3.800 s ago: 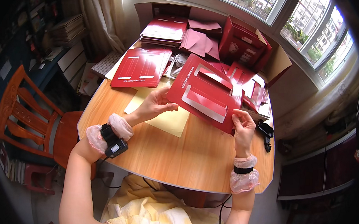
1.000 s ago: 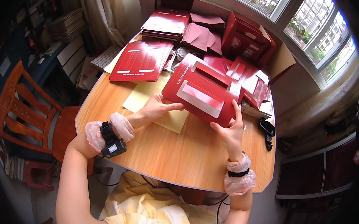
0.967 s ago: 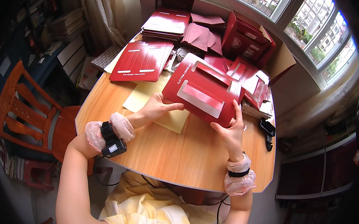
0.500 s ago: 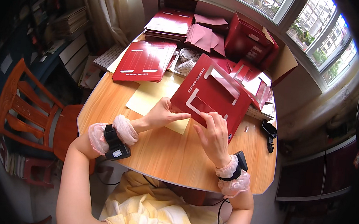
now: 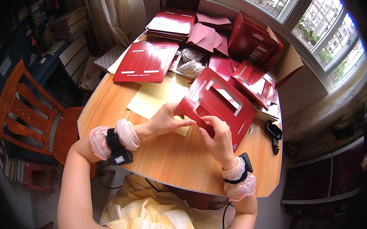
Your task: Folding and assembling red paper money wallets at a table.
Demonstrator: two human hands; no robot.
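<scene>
A red slotted card [image 5: 223,123] with two white-edged cut-outs is held tilted above the table, in front of me. My left hand [image 5: 166,120] grips it at its left corner, thumb stretched along the near edge and fingers partly hidden behind. My right hand [image 5: 218,137] closes its fingertips on the near edge, close to my left thumb. What the right fingertips pinch besides the card edge is too small to make out. Beyond the left hand, a yellow sheet [image 5: 147,100] lies flat on the wooden table [image 5: 168,159].
Stacked red cards [image 5: 147,60] lie at the left, with another stack [image 5: 171,22] behind. A tray with white lacy pieces [image 5: 191,63], pink envelopes [image 5: 206,37], a red box [image 5: 254,39] and more slotted cards [image 5: 255,83] fill the back. A black object [image 5: 274,134] sits at the right edge.
The red card's far end has dropped and its cut-outs look flatter. My right fingers have moved left and curled in at the near edge, closer to my left thumb.
</scene>
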